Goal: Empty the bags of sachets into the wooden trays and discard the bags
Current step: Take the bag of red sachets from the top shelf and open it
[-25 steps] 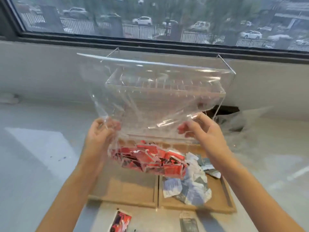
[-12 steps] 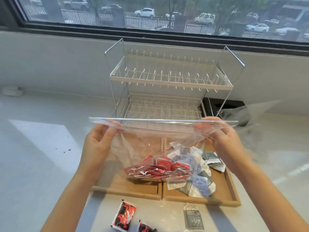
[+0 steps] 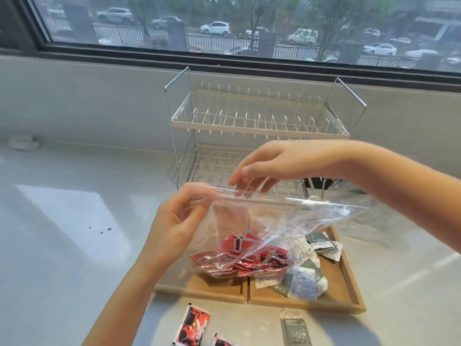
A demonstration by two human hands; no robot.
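A clear zip bag (image 3: pixel 287 221) with several red sachets (image 3: pixel 239 260) in its bottom hangs over the wooden tray (image 3: pixel 348 278). My left hand (image 3: pixel 179 221) pinches the bag's left top corner. My right hand (image 3: pixel 277 163) reaches across from the right, its fingertips on the bag's zip strip near the middle. Grey and white sachets (image 3: pixel 306 280) lie piled in the tray's right compartment. The bag hides most of the left compartment.
A white two-tier wire dish rack (image 3: pixel 259 121) stands behind the tray, under the window. Two red sachets (image 3: pixel 194 325) and one grey sachet (image 3: pixel 294 328) lie loose on the counter in front of the tray. Another clear bag (image 3: pixel 354 193) lies at the right.
The bag came down from in front of the rack to just above the tray. My right hand left the bag's right corner and moved left to the middle of the zip strip.
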